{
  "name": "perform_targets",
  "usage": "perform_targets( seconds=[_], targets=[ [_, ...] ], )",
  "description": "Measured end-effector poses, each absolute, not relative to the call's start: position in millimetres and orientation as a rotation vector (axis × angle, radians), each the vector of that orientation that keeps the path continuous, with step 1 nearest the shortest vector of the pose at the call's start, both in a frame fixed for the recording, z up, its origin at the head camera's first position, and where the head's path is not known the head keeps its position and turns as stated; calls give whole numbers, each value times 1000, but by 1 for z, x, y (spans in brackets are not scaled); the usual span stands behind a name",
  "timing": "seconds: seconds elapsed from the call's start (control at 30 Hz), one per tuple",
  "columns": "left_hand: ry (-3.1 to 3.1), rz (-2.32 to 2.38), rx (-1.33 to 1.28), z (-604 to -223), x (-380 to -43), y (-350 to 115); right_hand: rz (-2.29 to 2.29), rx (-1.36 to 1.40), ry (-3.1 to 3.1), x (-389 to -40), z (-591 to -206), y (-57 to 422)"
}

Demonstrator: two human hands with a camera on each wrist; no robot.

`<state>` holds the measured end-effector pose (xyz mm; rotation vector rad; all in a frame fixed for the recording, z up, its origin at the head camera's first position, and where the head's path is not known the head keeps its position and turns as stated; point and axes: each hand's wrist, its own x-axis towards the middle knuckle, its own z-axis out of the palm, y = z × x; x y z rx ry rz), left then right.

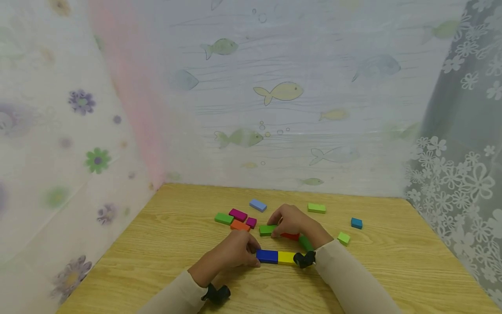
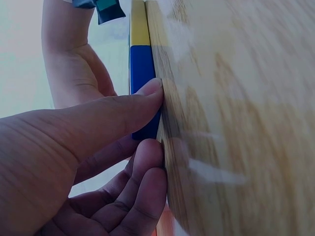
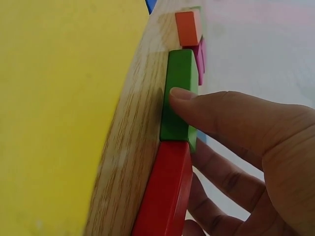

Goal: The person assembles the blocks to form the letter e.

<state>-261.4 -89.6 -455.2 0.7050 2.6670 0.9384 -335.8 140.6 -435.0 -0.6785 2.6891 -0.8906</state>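
My left hand (image 1: 236,249) pinches the left end of a dark blue block (image 1: 267,256), its thumb on the near side. A yellow block (image 1: 286,258) lies end to end with the blue one, partly covered by the right wrist's camera. Farther back, my right hand (image 1: 292,221) holds a green block (image 3: 178,108) between thumb and fingers. A red block (image 3: 165,191) meets the green block's right end, partly under the right hand in the head view. Another green block (image 1: 305,243) shows beneath the right wrist.
Left of the right hand lie an orange block (image 1: 240,225), magenta blocks (image 1: 238,214) and a green block (image 1: 224,218). A light blue block (image 1: 258,205) and a lime block (image 1: 316,208) lie farther back. At right are a blue block (image 1: 356,223) and a small lime block (image 1: 344,238).
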Motion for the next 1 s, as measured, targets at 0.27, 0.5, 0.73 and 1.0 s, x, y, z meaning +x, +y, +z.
perform_targets(
  seconds=[0.27,0.5,0.73,1.0],
  targets=[
    [2668,948,717,-455,-261,-89,-888,-676,2691,-336,-435,140],
    [2661,960,709,-453,-260,-89,-892,-698,2686,-337,-436,142],
    [2656,962,710,-453,-259,-89,-914,-707,2685,-340,-438,148],
    [2661,950,722,-454,-260,-90,-967,-639,2749,-344,-435,163]
  ],
)
